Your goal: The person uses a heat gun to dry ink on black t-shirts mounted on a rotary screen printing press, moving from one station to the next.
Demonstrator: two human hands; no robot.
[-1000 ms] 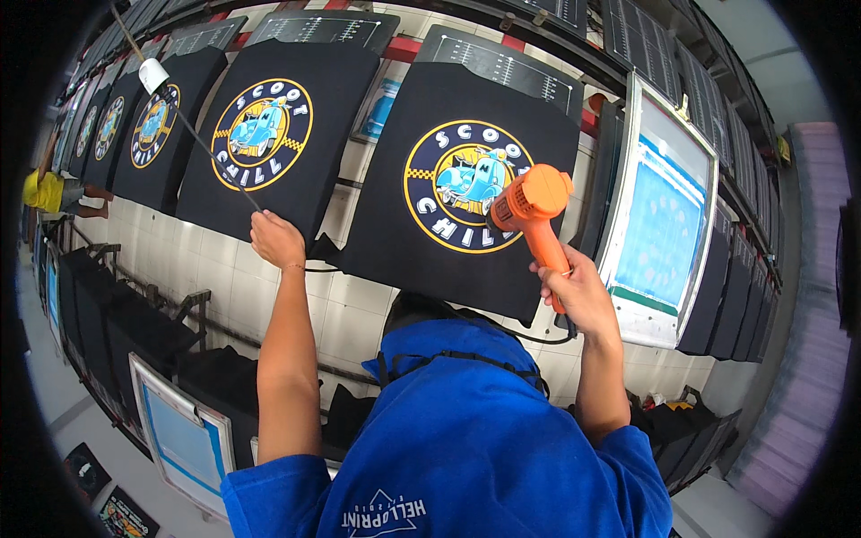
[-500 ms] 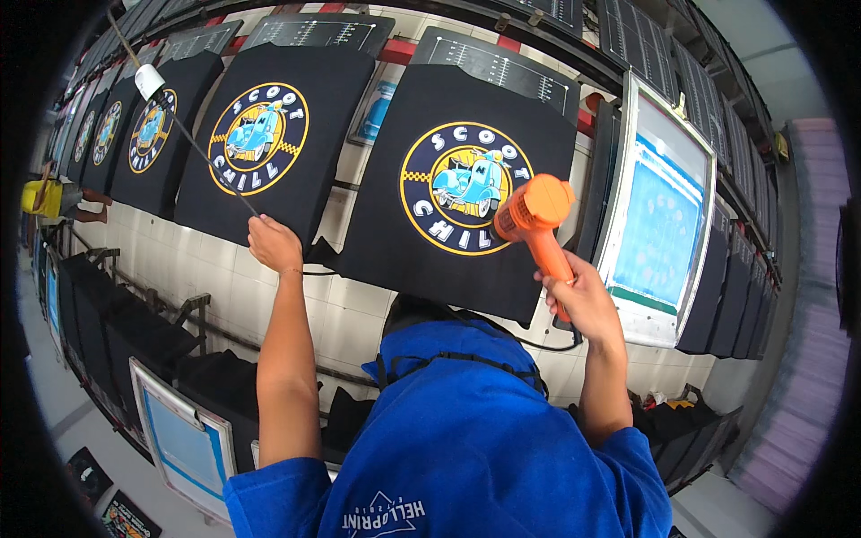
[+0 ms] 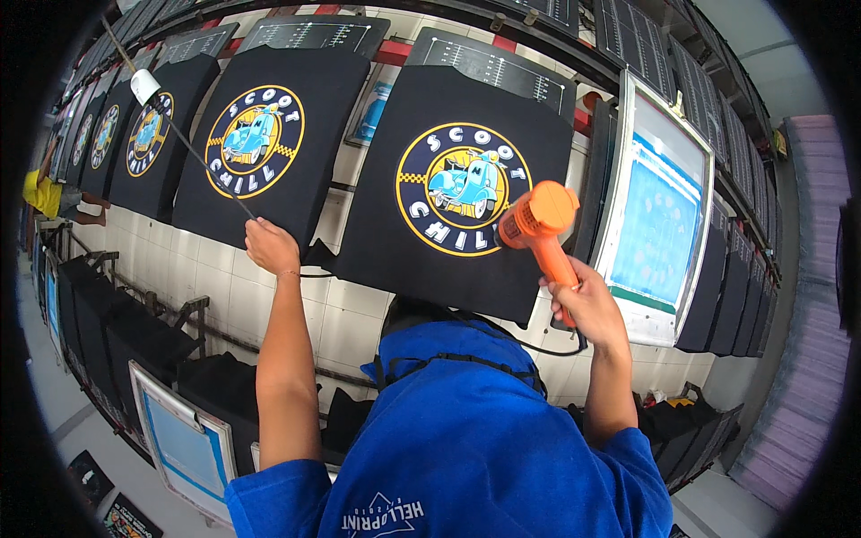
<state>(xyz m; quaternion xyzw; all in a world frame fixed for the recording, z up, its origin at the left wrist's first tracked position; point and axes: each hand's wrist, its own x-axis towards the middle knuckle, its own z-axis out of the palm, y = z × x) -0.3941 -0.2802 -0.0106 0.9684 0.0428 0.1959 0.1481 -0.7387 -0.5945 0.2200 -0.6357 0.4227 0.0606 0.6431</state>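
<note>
My right hand is closed round the handle of an orange heat gun. Its nozzle points at the lower right of a round scooter print on a black T-shirt stretched over a board. My left hand grips a black power cord, which runs up to a white plug connector at the upper left. This hand is at the lower right corner of a second black T-shirt with the same print. The heat gun's lower cord loops behind my blue shirt.
More printed black shirts lie along the row to the left. A framed printing screen leans at the right, another stands at the lower left. A person in yellow is at the far left. Behind me runs another row of black shirts.
The heat gun has shifted slightly right and down with my right hand. My left hand and the cord have moved a little to the left.
</note>
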